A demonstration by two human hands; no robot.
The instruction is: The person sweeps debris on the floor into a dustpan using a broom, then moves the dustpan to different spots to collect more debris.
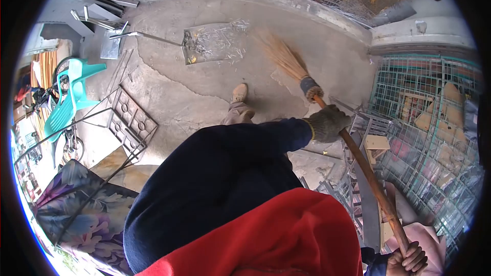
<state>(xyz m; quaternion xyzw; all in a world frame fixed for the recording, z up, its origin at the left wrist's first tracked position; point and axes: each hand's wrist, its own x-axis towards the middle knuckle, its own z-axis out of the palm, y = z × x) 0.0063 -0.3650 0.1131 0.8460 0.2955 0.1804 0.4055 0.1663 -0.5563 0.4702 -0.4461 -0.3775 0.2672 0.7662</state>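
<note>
Nearest the camera, the right hand (409, 259) is bare and closed in a full fist round the top end of the broom (358, 156) handle, at the lower right. Further down the shaft the left hand (327, 122), in a grey glove, is wrapped tight round the wood, its navy sleeve crossing the body to reach it. The broom slants up and to the left from there, and its straw head (280, 56) is on the concrete floor (204, 97) beyond the shoe (238, 93). Just beside the bristles lies a flat metal dustpan (215, 45), its long handle running off to the left and thin shiny scraps (227, 36) on it.

By the look of it, this is a sweeping stroke with litter being driven toward the pan. The next move seems to call for a short, low pull of the bristles toward the pan's edge, light enough not to push the pan away.

A teal chair (71, 92) stands far left and wire cages (424, 122) stand to the right
</note>
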